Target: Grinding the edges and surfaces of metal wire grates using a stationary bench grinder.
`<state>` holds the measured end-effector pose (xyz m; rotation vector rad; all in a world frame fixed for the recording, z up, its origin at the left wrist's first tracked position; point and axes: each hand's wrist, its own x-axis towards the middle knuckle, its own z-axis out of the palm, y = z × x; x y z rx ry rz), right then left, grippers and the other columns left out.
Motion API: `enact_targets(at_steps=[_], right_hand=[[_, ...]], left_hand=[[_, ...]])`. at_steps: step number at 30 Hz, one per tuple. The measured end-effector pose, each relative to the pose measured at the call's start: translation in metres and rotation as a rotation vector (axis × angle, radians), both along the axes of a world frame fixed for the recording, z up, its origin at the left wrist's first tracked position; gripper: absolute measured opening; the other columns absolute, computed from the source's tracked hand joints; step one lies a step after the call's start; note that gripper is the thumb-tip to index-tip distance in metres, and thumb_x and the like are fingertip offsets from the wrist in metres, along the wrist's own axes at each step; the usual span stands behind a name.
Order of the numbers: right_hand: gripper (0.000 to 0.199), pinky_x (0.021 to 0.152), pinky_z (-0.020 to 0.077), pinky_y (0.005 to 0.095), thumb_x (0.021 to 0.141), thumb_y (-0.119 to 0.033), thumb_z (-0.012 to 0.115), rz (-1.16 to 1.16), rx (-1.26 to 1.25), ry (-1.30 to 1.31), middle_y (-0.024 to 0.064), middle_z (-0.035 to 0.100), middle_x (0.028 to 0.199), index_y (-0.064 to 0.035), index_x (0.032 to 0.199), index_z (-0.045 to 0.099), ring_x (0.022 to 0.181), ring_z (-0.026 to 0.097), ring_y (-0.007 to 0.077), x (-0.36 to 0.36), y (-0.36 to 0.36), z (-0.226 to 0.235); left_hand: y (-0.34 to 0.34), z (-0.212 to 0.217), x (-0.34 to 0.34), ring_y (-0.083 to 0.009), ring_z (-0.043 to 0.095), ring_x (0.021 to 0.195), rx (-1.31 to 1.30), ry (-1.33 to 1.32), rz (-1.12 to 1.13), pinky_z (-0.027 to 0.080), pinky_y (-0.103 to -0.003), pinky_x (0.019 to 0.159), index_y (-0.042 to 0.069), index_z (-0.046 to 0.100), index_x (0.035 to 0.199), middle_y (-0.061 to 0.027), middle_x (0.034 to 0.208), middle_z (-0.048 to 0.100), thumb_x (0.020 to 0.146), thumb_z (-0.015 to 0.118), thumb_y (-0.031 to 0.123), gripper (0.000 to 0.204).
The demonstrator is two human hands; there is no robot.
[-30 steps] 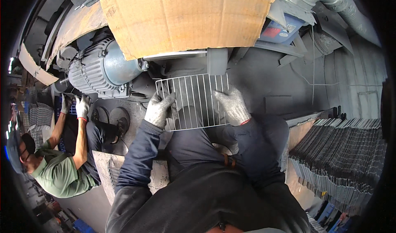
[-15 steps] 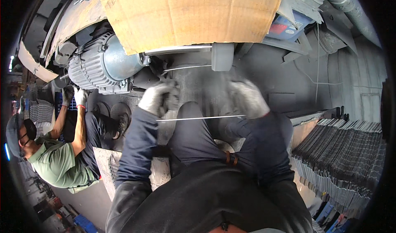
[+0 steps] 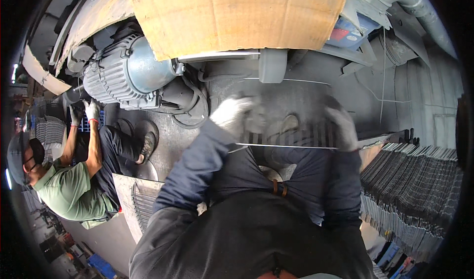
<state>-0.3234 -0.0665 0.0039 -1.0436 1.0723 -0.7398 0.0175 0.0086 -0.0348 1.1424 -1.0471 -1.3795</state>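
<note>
One person in a green shirt (image 3: 69, 192) is sitting at far left, gloved hands reaching forward. Next, a ribbed grey-blue motor (image 3: 126, 72) is resting on its side. At centre, the wearer's left hand (image 3: 236, 115) — gloved, motion-blurred — is gripping the left side of a wire rack (image 3: 286, 146), fingers curling inward. The rack is hanging between both hands, its bars blurring above the knees. The right hand (image 3: 341, 123) is gripping its right side; how tightly, I cannot tell. Farther right, many racks (image 3: 410, 180) are standing stacked.
</note>
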Motion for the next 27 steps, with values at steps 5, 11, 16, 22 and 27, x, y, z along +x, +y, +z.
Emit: enact_targets(at_steps=[5,11,16,22,27], right_hand=[[0.037,0.085,0.0547,0.0352,0.108,-0.026,0.058,0.433,0.242,-0.314,0.0109,0.073,0.108,0.0028,0.132,0.062,0.101,0.066,0.0179,0.144,0.024,0.000],[0.038,0.102,0.0533,0.0362,0.105,-0.016,0.064,0.486,-0.098,-0.134,0.0111,0.071,0.124,-0.0007,0.139,0.058,0.114,0.067,0.0195,0.148,0.092,0.061],[0.035,0.084,0.0594,0.0369,0.101,-0.005,0.061,0.178,-0.093,-0.299,0.0122,0.071,0.107,0.0012,0.135,0.054,0.100,0.071,0.0228,0.062,0.112,0.156],[0.036,0.085,0.0581,0.0362,0.092,0.002,0.063,-0.138,-0.684,-0.227,0.0139,0.069,0.110,0.0036,0.128,0.058,0.094,0.069,0.0223,-0.018,0.115,0.217],[0.021,0.089,0.0553,0.0315,0.098,0.006,0.062,-0.522,-0.911,-0.070,0.0100,0.071,0.110,0.0010,0.118,0.062,0.099,0.068,0.0170,-0.059,0.128,0.207]], left_hand=[[0.096,0.049,0.111,-0.0193,0.072,0.079,0.392,0.371,0.343,0.062,-0.032,0.067,0.002,0.061,0.130,-0.0084,0.097,0.071,0.101,0.066,0.014,0.032],[0.219,0.127,0.106,-0.0161,0.065,0.105,0.241,-0.125,0.493,0.052,-0.030,0.096,0.001,0.062,0.137,-0.0053,0.121,0.068,0.094,0.067,0.005,0.043],[0.430,0.056,0.239,-0.0304,0.060,0.130,0.370,-0.927,0.574,0.048,-0.042,0.110,-0.001,0.050,0.150,-0.0212,0.139,0.063,0.101,0.066,0.012,0.053],[0.587,-0.064,0.336,-0.0437,0.067,0.115,0.650,-0.814,0.715,0.053,-0.047,0.097,-0.004,0.063,0.135,-0.0247,0.127,0.072,0.103,0.057,0.030,0.047],[0.547,-0.097,0.334,-0.0440,0.070,0.106,0.527,-1.083,0.722,0.055,-0.048,0.091,-0.003,0.067,0.126,-0.0239,0.122,0.073,0.101,0.057,0.027,0.040]])
